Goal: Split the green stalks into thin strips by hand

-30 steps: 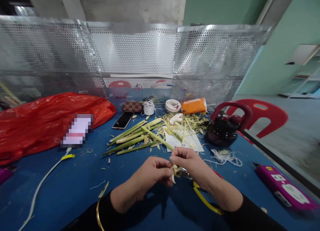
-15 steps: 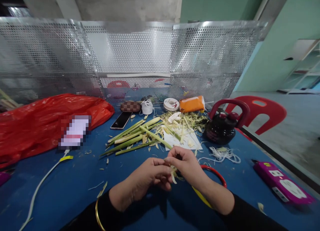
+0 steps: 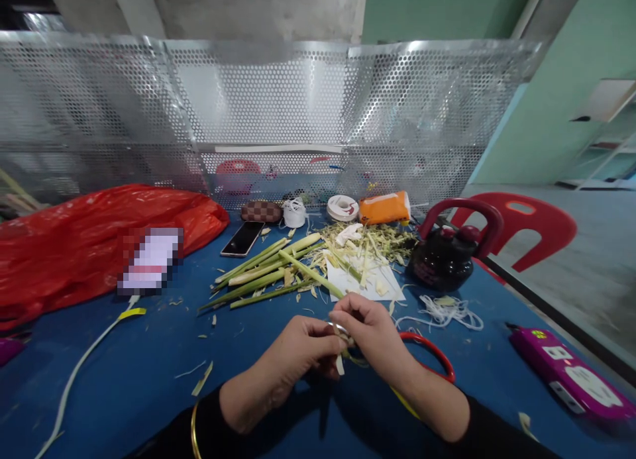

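Note:
My left hand (image 3: 305,350) is closed, thumb against fingers, on a pale plant strip (image 3: 340,365) whose end hangs below the thumb. Touching it from the right, my right hand (image 3: 365,323) pinches the upper part of the same curled strip. Small pale bits between the fingertips are partly hidden. Just beyond the hands lie several green stalks (image 3: 263,273), and one long stalk reaches toward my right fingers. A white paper (image 3: 392,290) beneath a heap of shredded plant pieces (image 3: 382,244) is behind my right hand.
A red loop (image 3: 437,353) and a yellow edge (image 3: 405,403) show by my right forearm. Further right are white string (image 3: 450,313), a dark jug (image 3: 442,263) and a purple case (image 3: 571,373). Left are a red plastic bag (image 3: 89,247), a cabled phone (image 3: 152,260) and a black phone (image 3: 243,239).
My left thumb has shifted up and right over the plant strip, and the fingers have curled in. The strip's hanging end has turned slightly left. The view has shifted slightly.

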Demonstrator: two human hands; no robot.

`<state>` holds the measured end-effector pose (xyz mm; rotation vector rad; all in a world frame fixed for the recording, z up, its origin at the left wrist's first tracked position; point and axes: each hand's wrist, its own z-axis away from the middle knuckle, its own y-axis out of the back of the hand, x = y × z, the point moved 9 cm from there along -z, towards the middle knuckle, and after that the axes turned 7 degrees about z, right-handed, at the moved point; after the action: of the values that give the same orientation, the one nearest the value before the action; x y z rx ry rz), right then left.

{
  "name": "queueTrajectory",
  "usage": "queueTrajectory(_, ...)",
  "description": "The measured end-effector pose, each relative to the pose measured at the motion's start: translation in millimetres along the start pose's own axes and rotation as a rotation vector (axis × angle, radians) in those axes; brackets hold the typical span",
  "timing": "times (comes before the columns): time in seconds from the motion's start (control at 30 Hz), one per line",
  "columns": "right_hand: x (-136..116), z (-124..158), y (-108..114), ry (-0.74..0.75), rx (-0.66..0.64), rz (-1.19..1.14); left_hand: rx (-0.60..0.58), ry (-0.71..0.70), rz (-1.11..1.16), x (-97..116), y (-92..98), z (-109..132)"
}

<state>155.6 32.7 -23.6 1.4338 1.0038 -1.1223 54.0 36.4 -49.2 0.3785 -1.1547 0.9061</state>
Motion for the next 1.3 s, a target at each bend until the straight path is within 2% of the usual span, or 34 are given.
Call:
queueTrajectory(0.2, -6, -2, 7, 0.018, -0.017, 0.020, 0.116, -0.053, 0.129, 9, 18.3, -2)
queueTrajectory(0.47, -5, 2, 19, 0.132, 0.136, 0.255, 0.140, -0.082, 0.254, 8, 18.8, -2)
queueTrajectory(0.53, -17, 5, 20, 0.249, 0.158, 0.346, 0.172, -0.085, 0.307, 7, 21.3, -2)
queueTrajectory(0.67, -50, 22, 6, 0.637, 0.124, 0.565, 0.215, -0.137, 0.367, 10, 26.5, -1)
queueTrajectory(0.87, -60, 44, -9, 0.899, 0.165, 0.841, 0.194, -0.161, 0.408, 6, 22.8, -3)
queueTrajectory(1.13, -73, 51, -16, 0.963, 0.121, 0.820, 0.235, -0.244, 0.456, 7, 25.4, -5)
queueTrajectory(1.3, -72, 52, -20, 0.960, 0.081, 0.793, 0.273, -0.262, 0.472, 7, 26.5, -2)
